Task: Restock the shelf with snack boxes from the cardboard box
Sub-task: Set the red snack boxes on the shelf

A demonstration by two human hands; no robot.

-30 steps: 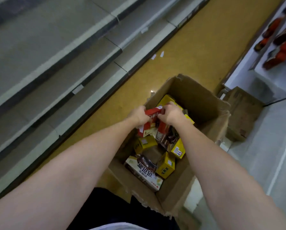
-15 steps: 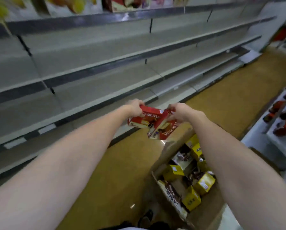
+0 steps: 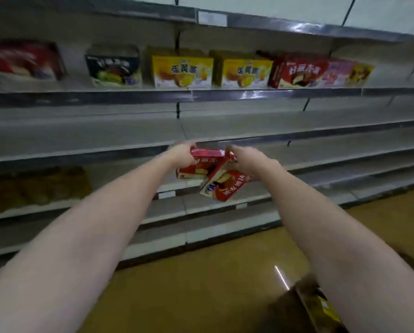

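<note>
Item: two red snack boxes, in transit to shelf. Left hand (image 3: 180, 156) is gripping the level box (image 3: 196, 164); right hand (image 3: 245, 159) is gripping the tilted box (image 3: 225, 186), both raised before the bare shelf (image 3: 81, 131), likely for placing. Cardboard box (image 3: 306, 301) is sitting on the floor, lower right.

Yellow shelf boxes (image 3: 182, 72) read 蛋黄派; other print too blurred.
</note>
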